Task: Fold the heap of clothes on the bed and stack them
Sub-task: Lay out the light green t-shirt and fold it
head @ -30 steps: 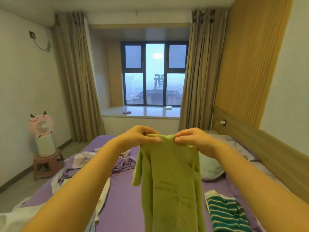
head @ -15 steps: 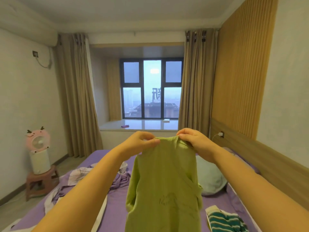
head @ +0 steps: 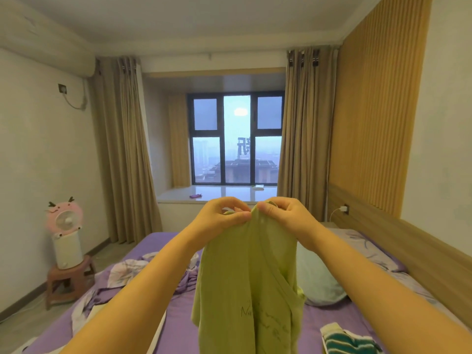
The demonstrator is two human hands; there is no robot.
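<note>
Green shirt (head: pixel 249 284) — hem cut off below — striped garment (head: pixel 350 341) too

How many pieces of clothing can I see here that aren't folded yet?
1 for certain: the green shirt, pinched at its top edge by the left hand and right hand. A striped garment lies on the bed at lower right; crumpled fabric at left may hide more.

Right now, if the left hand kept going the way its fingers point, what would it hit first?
The left hand pinches the top of the hanging green cotton shirt, fingers pointing toward the right hand. It would likely meet the right hand's fingertips, which look almost touching, though depth is unclear.
</note>
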